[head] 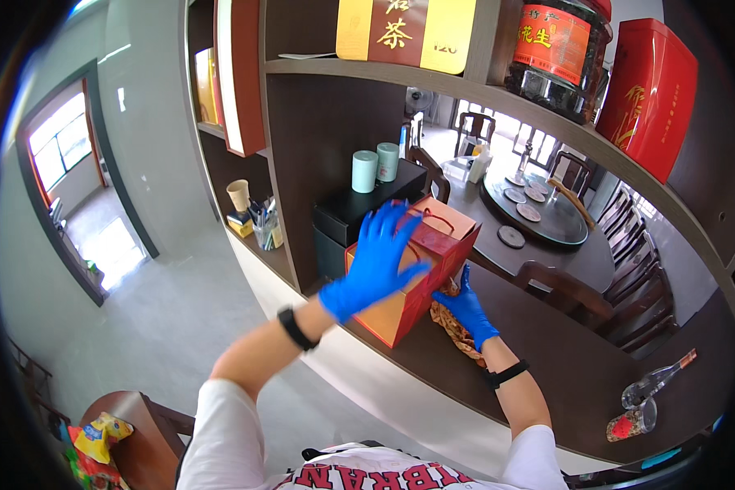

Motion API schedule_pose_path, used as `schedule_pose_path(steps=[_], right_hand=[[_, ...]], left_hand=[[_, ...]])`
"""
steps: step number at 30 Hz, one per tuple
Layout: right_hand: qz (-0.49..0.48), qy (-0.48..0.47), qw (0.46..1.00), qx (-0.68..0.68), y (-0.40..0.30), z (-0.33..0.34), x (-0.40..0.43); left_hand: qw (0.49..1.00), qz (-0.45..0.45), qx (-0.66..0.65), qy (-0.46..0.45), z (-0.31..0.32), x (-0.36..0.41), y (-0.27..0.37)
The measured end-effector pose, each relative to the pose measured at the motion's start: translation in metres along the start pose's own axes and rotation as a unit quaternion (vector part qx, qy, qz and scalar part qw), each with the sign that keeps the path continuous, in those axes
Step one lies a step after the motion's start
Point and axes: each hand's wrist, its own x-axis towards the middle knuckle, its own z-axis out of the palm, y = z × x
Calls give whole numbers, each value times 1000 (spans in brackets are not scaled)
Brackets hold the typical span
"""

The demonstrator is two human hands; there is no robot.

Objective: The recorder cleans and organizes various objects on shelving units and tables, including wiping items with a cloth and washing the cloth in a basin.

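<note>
My left hand point(383, 260), in a blue glove, is spread in front of the top of a red and gold paper gift bag point(425, 282). Whether it touches the bag cannot be told. The bag stands on the dark counter, with red rope handles point(438, 219) and a pale box top point(450, 214) showing inside. My right hand point(468, 309), also gloved in blue, is low at the bag's right side, thumb and a finger apart. It lies over a crumpled brown-patterned cloth point(456, 331); its other fingers are hidden, so a grip on the cloth cannot be told.
Behind the bag is a black box point(337, 214) bearing two pale green canisters point(364, 171). A glass bottle point(652, 386) and a clear jar point(631, 422) lie at the counter's right. The upper shelf point(373, 67) holds tins. Left is a pen holder point(267, 229).
</note>
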Motion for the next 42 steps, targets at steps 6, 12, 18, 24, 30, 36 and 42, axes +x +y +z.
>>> schedule_pose_path(steps=[6,12,18,24,30,36,42], right_hand=[[-37,-41,994,99,0,12,32],[-54,-65,994,66,1,2,34],[-201,-32,974,-98,81,-20,83],[-103,-165,981,15,46,7,38],[-76,-369,916,-135,-63,14,-68],[-170,-531,815,-162,-119,99,-76],[-106,-767,619,-134,-245,229,-179]], left_hand=[[979,-201,-41,-19,25,-104,5],[975,-193,-107,27,47,-103,5],[978,-155,-131,46,64,-86,16],[967,-193,-161,47,41,-116,18],[942,-313,-106,64,-36,-207,60],[850,-504,-155,4,-71,-353,106],[823,-548,-93,121,-130,-405,151]])
